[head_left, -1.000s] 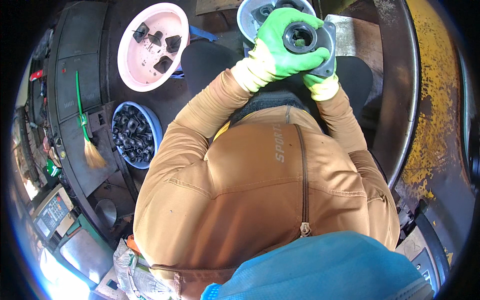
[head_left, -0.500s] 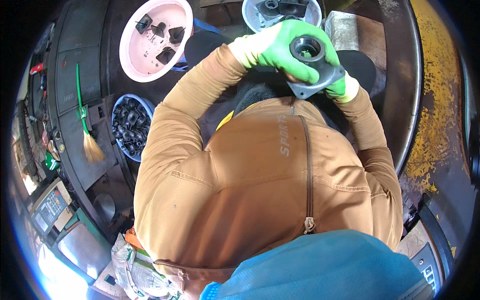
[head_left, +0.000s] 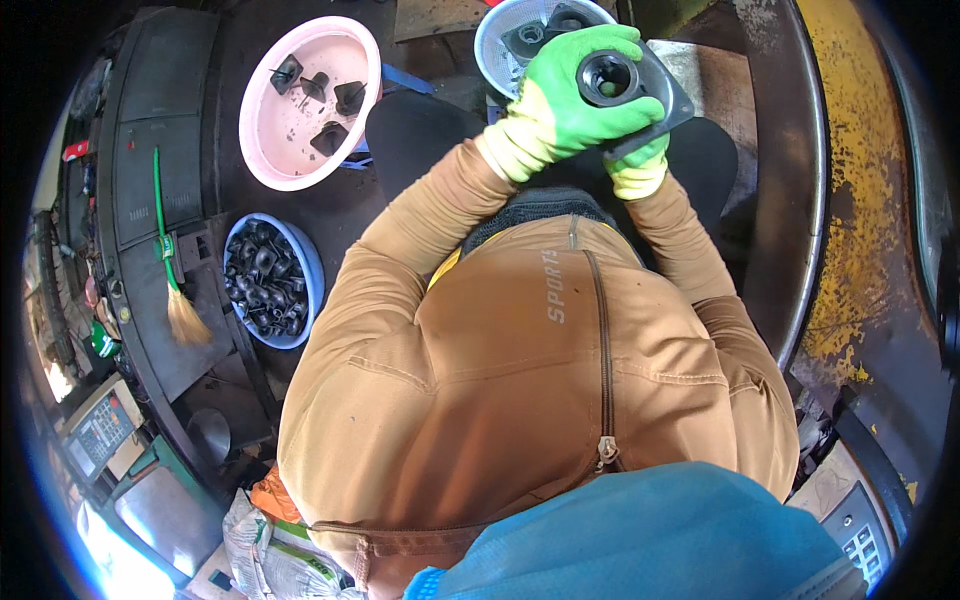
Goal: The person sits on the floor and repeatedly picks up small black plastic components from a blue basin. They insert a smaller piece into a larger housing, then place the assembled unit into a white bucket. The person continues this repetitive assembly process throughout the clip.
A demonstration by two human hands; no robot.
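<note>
Black flanged part [head_left: 668, 92] is up in front of the lap, in the gloved L hand [head_left: 572, 88]: fingers curled round its ring-shaped collar, thumb on the near side, others on the far side. R hand [head_left: 645, 158] is underneath, mostly hidden by the part; can't tell how its fingers are set. Green shows thru the collar hole, prob. glove. Part's underside n/v, & its L portion is covered by the L glove.

Just past the L hand, mesh basket [head_left: 487, 62] w/ more black pcs, partly blocked by the glove & cut off at top edge. To the L, pink tub [head_left: 290, 155] w/ a few black pcs + dark crumbs; nearer, blue tub [head_left: 317, 285] heaped w/ similar pcs, too jumbled to count. Broom [head_left: 163, 220] farther L. Blue mask [head_left: 640, 535] hides the lower middle; glare washes out the lower L rim.

Vs 0.5 s ago: part & both hands are farther from the chest, flange no longer tipped toward the jacket [head_left: 480, 370], & L glove now overlaps the basket; approx. same pose as 1 s ago
</note>
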